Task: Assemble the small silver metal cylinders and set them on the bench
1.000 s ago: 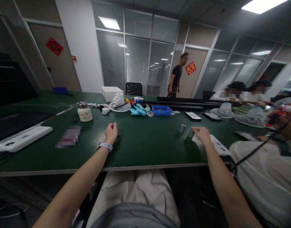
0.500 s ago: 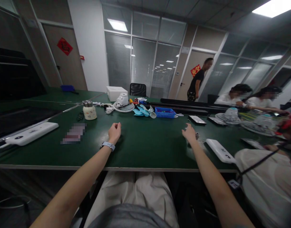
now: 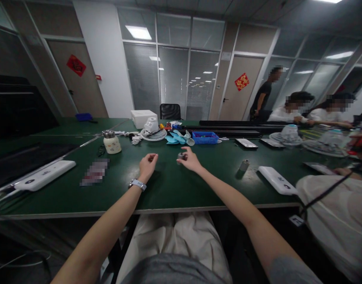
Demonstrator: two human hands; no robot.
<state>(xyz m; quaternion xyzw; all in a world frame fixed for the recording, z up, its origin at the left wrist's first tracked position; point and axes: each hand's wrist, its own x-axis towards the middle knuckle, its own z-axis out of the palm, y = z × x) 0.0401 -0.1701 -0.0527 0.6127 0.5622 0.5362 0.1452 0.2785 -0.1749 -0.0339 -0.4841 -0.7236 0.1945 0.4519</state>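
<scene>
A metal cylinder (image 3: 180, 156) is held by the half-curled right hand (image 3: 193, 161); left hand (image 3: 147, 166) loosely curled, contents unclear.

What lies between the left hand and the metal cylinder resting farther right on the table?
The right hand, holding another metal cylinder, plus green tabletop; the head view shows this.

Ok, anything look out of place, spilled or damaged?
No spill or damage is visible. Slightly odd: the blue fan blades lie loose beside the white fan part rather than mounted. One pixelated patch at left I can't judge.
</scene>
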